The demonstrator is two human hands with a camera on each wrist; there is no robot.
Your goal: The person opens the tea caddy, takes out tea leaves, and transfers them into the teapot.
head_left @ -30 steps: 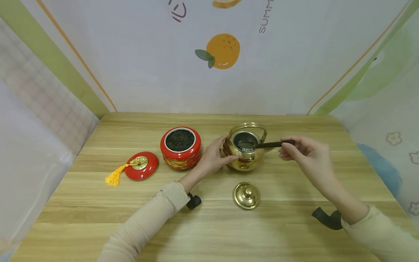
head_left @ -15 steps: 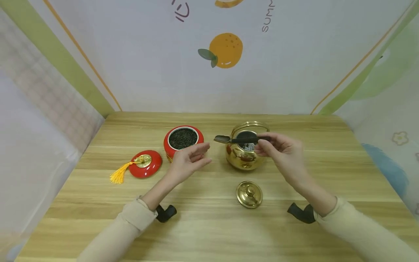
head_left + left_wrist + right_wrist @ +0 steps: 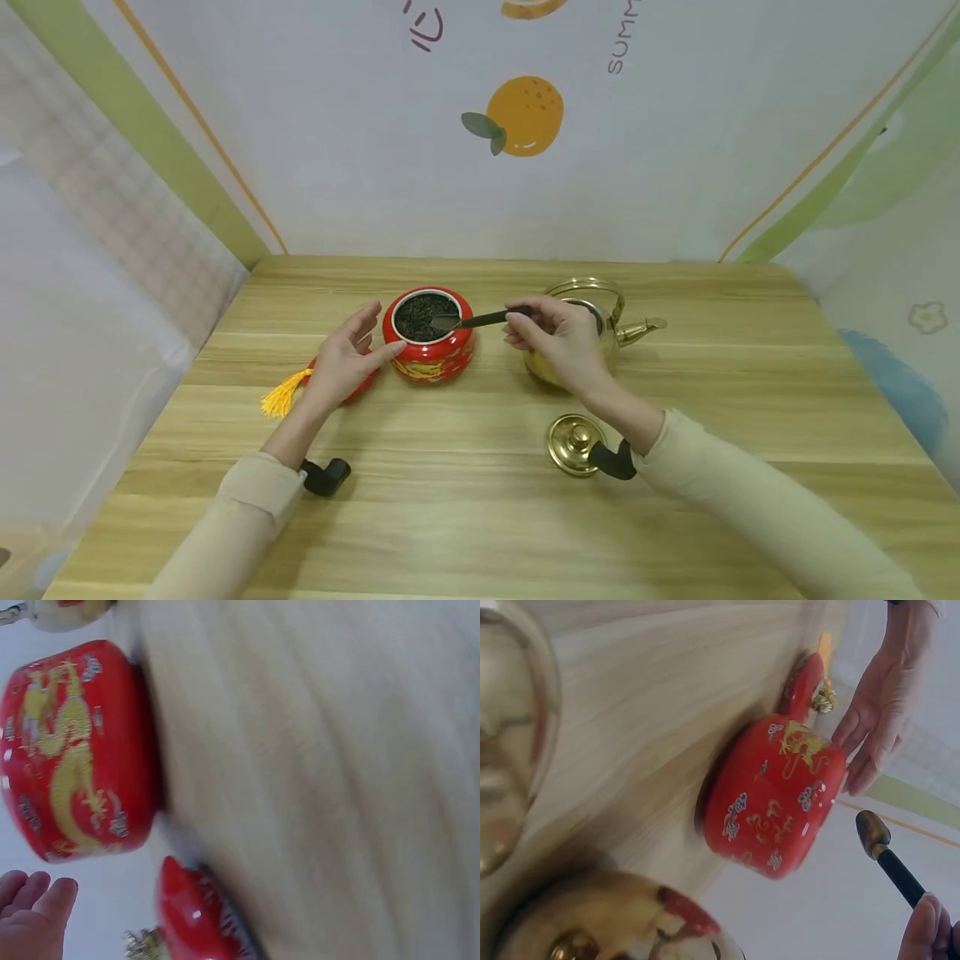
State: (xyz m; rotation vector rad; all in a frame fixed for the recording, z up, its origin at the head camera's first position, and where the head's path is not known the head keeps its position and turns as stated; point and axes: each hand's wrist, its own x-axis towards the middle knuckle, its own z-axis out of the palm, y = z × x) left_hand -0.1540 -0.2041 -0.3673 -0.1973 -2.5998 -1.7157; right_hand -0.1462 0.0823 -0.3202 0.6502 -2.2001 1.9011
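My right hand (image 3: 566, 342) pinches the dark handle of a small tea scoop (image 3: 489, 318). The scoop's metal bowl (image 3: 873, 832) hovers over the mouth of a red jar (image 3: 438, 364) with gold dragon decoration. Dark loose tea leaves (image 3: 418, 315) fill the jar up near its white rim. At the jar's left side is my left hand (image 3: 341, 362), fingers extended and thumb out by the rim; whether the thumb touches is unclear. Partly behind my right hand stands a gold teapot (image 3: 633, 332), uncovered, its handle raised and spout pointing right.
The jar's red lid (image 3: 365, 387) lies left of the jar, largely hidden by my left hand, its yellow tassel (image 3: 280, 395) showing. Nearer on the wooden table (image 3: 450, 517) is the teapot's gold lid (image 3: 566, 442), partly covered by the black wrist mount (image 3: 617, 461).
My left hand has let go of the teapot and moved left to the jar. My right hand has carried the scoop left from the teapot's opening to above the jar.
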